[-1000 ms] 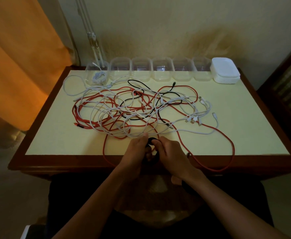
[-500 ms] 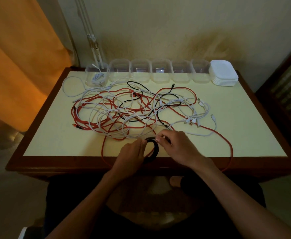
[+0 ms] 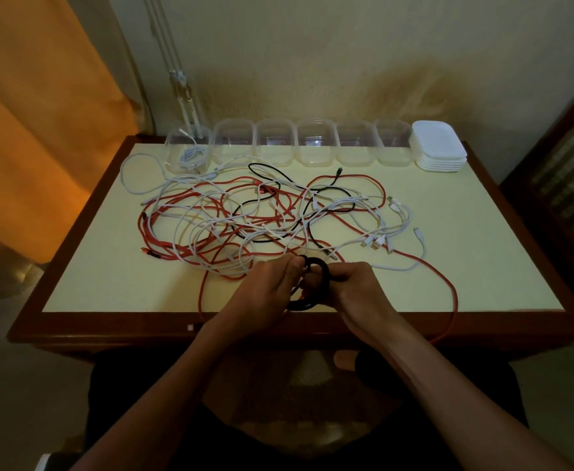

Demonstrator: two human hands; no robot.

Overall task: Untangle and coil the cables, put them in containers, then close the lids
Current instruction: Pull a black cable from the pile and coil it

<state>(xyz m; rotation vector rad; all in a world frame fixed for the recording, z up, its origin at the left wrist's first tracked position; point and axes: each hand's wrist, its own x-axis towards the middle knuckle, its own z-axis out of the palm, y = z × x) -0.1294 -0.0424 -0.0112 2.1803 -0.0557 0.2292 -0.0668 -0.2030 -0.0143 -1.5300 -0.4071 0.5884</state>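
Gripping a black cable coil [image 3: 316, 266] between them, left hand [image 3: 272, 294] and right hand [image 3: 357, 290] pinch opposite sides; tangled cables [image 3: 245, 215] lie just beyond, clear containers [image 3: 275, 144] farther.

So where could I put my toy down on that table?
Bare patches: the near-left corner of the pale yellow table, left of the red, white and black cable tangle, and the right side below the white lid stack. The middle is crowded.

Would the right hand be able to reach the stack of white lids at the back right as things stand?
Probably not right away: the right hand grips the black coil. The path to the lid stack itself lies over bare table.
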